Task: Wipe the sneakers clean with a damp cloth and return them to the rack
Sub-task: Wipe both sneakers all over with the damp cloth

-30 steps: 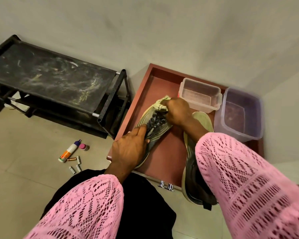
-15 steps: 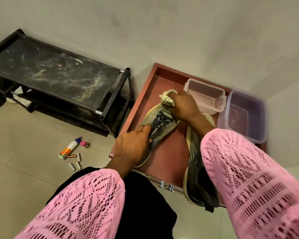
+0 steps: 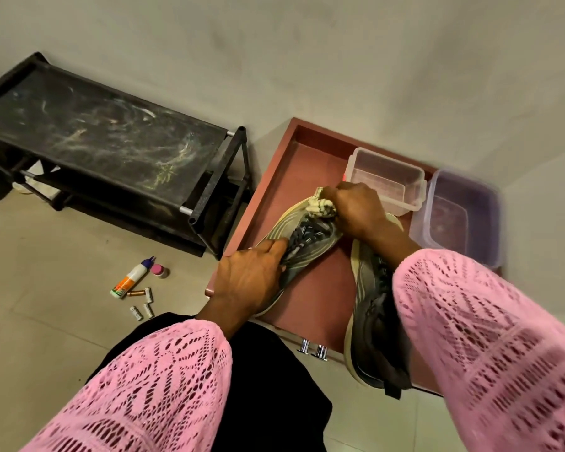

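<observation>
Nearest, pink knit sleeves [image 3: 490, 337] frame the view. L hand [image 3: 248, 282] grips the heel end of a grey sneaker [image 3: 302, 236], thumb by the laces; it lies angled on the red tray [image 3: 307, 158]. 2nd sneaker [image 3: 369, 308] lies just beside it, w/ its heel over the tray's near edge. R hand [image 3: 356, 210] clenches a pale cloth [image 3: 320, 205], pressed on the 1st sneaker's toe. Beyond: clear tub [image 3: 385, 181], purple tub [image 3: 463, 220]. Black rack [image 3: 105, 145] stands left, apart.

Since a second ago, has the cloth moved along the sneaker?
Yes. The cloth has shifted from the laces to the sneaker's toe, nearer the clear container.
</observation>
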